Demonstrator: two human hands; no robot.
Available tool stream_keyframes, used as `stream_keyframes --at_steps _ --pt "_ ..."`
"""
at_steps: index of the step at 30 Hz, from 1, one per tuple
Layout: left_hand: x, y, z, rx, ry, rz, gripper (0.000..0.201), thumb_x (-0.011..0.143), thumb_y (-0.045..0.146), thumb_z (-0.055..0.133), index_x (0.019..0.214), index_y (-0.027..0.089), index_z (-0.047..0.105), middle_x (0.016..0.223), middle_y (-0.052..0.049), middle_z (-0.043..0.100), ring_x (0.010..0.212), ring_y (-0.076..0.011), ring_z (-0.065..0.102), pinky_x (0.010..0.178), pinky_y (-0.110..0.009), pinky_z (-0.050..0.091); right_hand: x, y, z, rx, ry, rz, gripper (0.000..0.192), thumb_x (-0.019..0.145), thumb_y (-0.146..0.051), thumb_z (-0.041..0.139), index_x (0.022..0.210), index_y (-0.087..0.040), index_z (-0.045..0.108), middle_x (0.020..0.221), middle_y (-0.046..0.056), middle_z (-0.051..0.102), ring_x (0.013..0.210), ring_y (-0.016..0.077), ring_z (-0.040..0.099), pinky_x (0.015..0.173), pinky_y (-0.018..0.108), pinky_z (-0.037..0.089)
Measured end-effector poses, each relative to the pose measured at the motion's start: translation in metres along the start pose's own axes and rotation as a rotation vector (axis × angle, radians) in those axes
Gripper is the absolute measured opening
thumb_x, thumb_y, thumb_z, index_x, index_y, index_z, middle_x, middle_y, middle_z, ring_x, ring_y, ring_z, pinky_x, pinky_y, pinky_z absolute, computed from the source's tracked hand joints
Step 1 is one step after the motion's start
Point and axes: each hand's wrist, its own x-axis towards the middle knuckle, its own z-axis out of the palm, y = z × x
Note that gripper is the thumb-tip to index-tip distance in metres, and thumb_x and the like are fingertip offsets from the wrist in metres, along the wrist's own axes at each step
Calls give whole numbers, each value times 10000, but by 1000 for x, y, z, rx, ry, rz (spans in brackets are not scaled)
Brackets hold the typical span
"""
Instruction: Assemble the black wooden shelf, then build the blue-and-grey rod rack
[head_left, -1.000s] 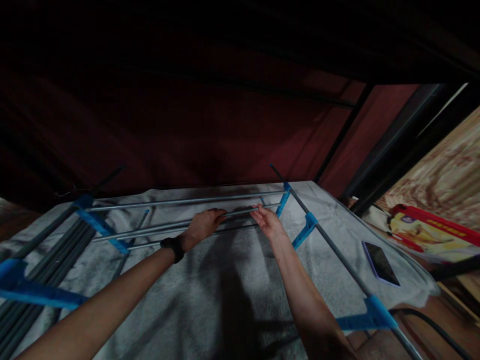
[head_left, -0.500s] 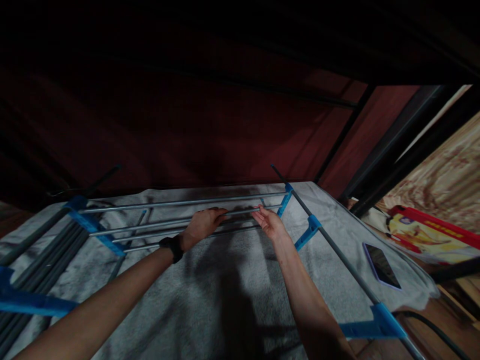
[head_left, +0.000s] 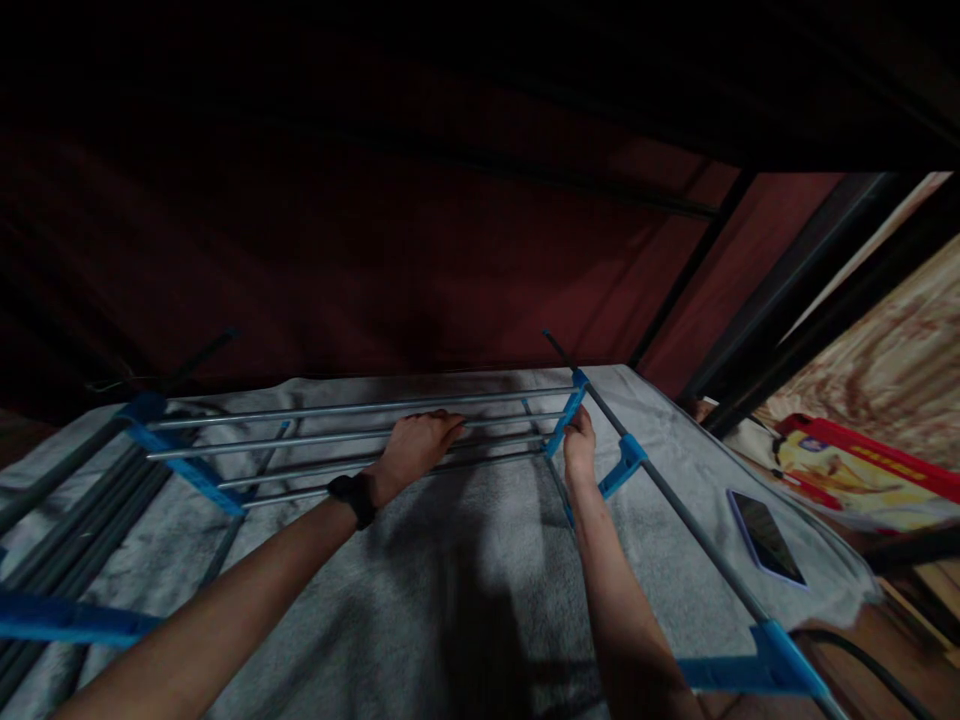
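My left hand [head_left: 421,446], with a black band at its wrist, is closed over a metal rod [head_left: 330,438] of a rack frame. Several such rods run side by side between a left blue plastic bracket [head_left: 191,470] and a right blue plastic bracket [head_left: 564,420]. At that right bracket, my right hand [head_left: 580,452] is curled against its outer side; its fingertips are partly hidden. A long side pole [head_left: 675,500] passes through the right bracket and through another blue bracket [head_left: 624,462] nearer me.
A bundle of loose dark tubes [head_left: 97,520] lies at the left on the grey cloth [head_left: 420,620]. To the right are a phone [head_left: 766,538] and a red and yellow box [head_left: 862,465]. Behind the frame hangs a dark red sheet [head_left: 420,300].
My right hand has moved right, from the middle of a rod to the right blue bracket. My left hand stays on the rods, shifted slightly right.
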Motion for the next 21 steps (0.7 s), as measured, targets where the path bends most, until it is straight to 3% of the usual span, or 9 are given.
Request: stream_keyframes --at_steps 2,8,21 --pt "1 2 1 21 13 7 424 1012 420 290 1231 293 630 1070 -54 722 911 -231 691 739 -317 477 -1 -2 1 -84 60 -37 576 694 -223 446 1241 -186 621 1271 57 656 1270 217 522 1133 398 343" --pt "-1 1 11 21 12 -20 441 1013 411 276 1249 290 628 1101 -52 727 917 -242 699 719 -324 473 -6 -3 -2 -172 39 -34 613 703 -237 430 1282 -189 624 1227 51 691 1219 223 569 1100 403 386" --pt "8 0 11 -28 -66 -60 478 1004 449 258 1173 296 677 1054 -75 748 943 -270 702 800 -363 482 -8 -1 2 -246 49 -39 644 694 -253 383 1291 -197 618 1240 53 679 1214 215 562 1071 396 405"
